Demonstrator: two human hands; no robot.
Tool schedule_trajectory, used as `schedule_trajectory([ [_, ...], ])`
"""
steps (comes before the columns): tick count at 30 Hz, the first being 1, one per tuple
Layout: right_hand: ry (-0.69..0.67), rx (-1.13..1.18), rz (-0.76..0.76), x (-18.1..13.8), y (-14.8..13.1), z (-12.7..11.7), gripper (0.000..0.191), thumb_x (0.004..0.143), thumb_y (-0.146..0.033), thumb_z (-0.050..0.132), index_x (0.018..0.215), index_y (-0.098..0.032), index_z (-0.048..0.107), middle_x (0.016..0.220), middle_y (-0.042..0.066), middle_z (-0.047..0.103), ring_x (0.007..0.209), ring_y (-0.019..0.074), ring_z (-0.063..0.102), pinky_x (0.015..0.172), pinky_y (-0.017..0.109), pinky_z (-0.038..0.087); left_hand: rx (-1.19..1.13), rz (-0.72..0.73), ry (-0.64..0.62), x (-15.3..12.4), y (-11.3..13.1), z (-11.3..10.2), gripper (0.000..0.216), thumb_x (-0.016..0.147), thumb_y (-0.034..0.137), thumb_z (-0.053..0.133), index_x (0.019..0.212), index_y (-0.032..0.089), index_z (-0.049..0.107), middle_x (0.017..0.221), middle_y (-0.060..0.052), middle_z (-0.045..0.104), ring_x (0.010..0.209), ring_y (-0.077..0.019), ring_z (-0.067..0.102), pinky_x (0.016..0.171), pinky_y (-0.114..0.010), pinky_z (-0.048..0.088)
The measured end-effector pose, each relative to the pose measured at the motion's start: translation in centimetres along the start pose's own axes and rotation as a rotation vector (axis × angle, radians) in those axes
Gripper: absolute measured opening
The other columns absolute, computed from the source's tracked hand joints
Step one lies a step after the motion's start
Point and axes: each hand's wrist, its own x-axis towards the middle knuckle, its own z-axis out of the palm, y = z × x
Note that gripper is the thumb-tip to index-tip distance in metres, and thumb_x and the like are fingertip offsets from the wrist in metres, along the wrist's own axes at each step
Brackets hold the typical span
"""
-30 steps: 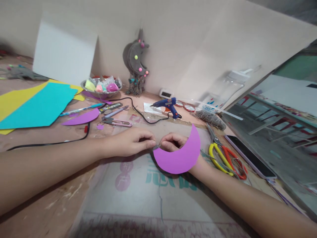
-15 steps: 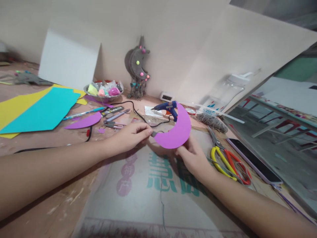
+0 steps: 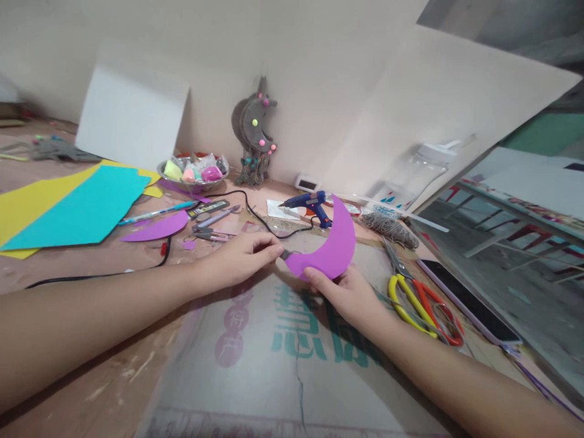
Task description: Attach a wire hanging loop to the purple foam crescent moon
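Pinching, right hand (image 3: pixel 349 295): flat, smooth purple crescent (image 3: pixel 336 243) — lower curve;
Pinching, left hand (image 3: pixel 250 258): grey yarn (image 3: pixel 286 254) — at crescent's tip

R hand (image 3: pixel 345 294) part-hidden bhd purp. crescent (image 3: pixel 341 240)

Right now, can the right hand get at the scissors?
Probably yes: the scissors lie close by, to the right of the right hand, with nothing bulky between. It pinches the purple crescent, though, so would likely have to let go first.
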Motion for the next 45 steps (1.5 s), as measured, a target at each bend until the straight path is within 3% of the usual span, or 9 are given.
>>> schedule_trajectory([
  [5, 0.035, -0.061, -0.021, -0.1, 0.1, 0.0, 0.023, 0.082, -0.037, 0.053, 0.083, -0.016, 0.063, 0.052, -0.002, 0.053, 0.052, 0.0146, 0.052, 0.047, 0.024, 0.039, -0.072, 0.015, 0.030, 0.2, -0.3, 0.1, 0.023, 0.087, 0.037, 0.045, 0.090, 0.017, 0.057, 0.070, 0.001, 0.054, 0.066, -0.0124, 0.051, 0.058, -0.023, 0.039],
  [13, 0.017, -0.002, -0.039, -0.2, 0.1, -0.1, 0.028, 0.084, -0.045, 0.051, 0.081, -0.018, 0.059, 0.057, -0.001, 0.053, 0.055, 0.0149, 0.052, 0.049, 0.025, 0.041, -0.117, -0.018, 0.015, 0.1, -0.1, 0.2, 0.018, 0.086, 0.034, 0.047, 0.084, 0.017, 0.054, 0.066, 0.002, 0.053, 0.061, -0.0119, 0.049, 0.054, -0.022, 0.037],
  [19, 0.133, 0.085, -0.247, -1.2, 0.3, -0.9, 0.037, 0.093, -0.049, 0.030, 0.080, -0.021, 0.051, 0.068, 0.001, 0.047, 0.062, 0.0148, 0.047, 0.057, 0.028, 0.042, -0.176, 0.015, 0.009, 0.3, -0.4, 0.2, 0.016, 0.086, 0.031, 0.047, 0.086, 0.016, 0.054, 0.071, 0.002, 0.050, 0.066, -0.0112, 0.047, 0.058, -0.022, 0.037],
  [24, 0.137, -0.046, -0.271, -1.1, 0.1, -0.6, 0.017, 0.088, -0.023, 0.043, 0.095, -0.021, 0.059, 0.099, 0.008, 0.059, 0.093, 0.0206, 0.056, 0.079, 0.034, 0.047, -0.156, 0.033, -0.029, 0.2, -0.4, 0.1, 0.016, 0.086, 0.030, 0.047, 0.089, 0.016, 0.054, 0.074, 0.002, 0.051, 0.069, -0.0119, 0.048, 0.062, -0.023, 0.038],
  [27, 0.078, -0.045, -0.260, -0.8, -0.2, -0.2, 0.035, 0.081, -0.017, 0.051, 0.116, -0.021, 0.052, 0.118, 0.009, 0.058, 0.109, 0.0221, 0.054, 0.087, 0.036, 0.047, -0.094, 0.033, -0.049, 0.1, -0.3, 0.0, 0.016, 0.086, 0.031, 0.046, 0.088, 0.017, 0.054, 0.077, 0.001, 0.054, 0.071, -0.0128, 0.049, 0.064, -0.024, 0.038],
  [34, 0.067, -0.055, -0.210, -0.5, 0.3, -0.3, 0.032, 0.077, -0.025, 0.062, 0.108, -0.022, 0.057, 0.086, 0.004, 0.067, 0.076, 0.0174, 0.063, 0.068, 0.030, 0.051, 0.035, 0.103, -0.076, 0.1, -0.3, 0.1, 0.020, 0.086, 0.033, 0.046, 0.088, 0.017, 0.056, 0.081, -0.001, 0.057, 0.076, -0.0153, 0.053, 0.068, -0.026, 0.042],
  [37, 0.079, -0.044, -0.254, 0.0, 1.3, -0.3, 0.026, 0.076, -0.029, 0.065, 0.101, -0.022, 0.062, 0.090, 0.005, 0.066, 0.079, 0.0185, 0.062, 0.072, 0.032, 0.049, 0.069, 0.109, -0.092, 0.1, -0.4, 0.1, 0.020, 0.086, 0.033, 0.046, 0.089, 0.017, 0.057, 0.084, -0.002, 0.060, 0.081, -0.0169, 0.055, 0.070, -0.028, 0.043],
  [41, 0.063, -0.023, -0.299, 0.8, 2.1, 0.0, 0.014, 0.079, -0.033, 0.062, 0.086, -0.023, 0.068, 0.077, 0.003, 0.062, 0.073, 0.0171, 0.060, 0.071, 0.032, 0.048, 0.078, 0.137, -0.130, -0.1, -0.4, 0.2, 0.019, 0.086, 0.031, 0.046, 0.090, 0.017, 0.058, 0.086, -0.002, 0.062, 0.081, -0.0161, 0.056, 0.071, -0.026, 0.043],
  [45, 0.053, -0.005, -0.329, 1.3, 2.3, 0.3, 0.015, 0.080, -0.036, 0.061, 0.073, -0.023, 0.066, 0.072, 0.000, 0.062, 0.069, 0.0150, 0.059, 0.069, 0.032, 0.047, 0.085, 0.173, -0.169, -0.2, -0.4, 0.3, 0.016, 0.087, 0.029, 0.046, 0.089, 0.017, 0.057, 0.084, -0.001, 0.061, 0.079, -0.0151, 0.056, 0.071, -0.026, 0.043],
])
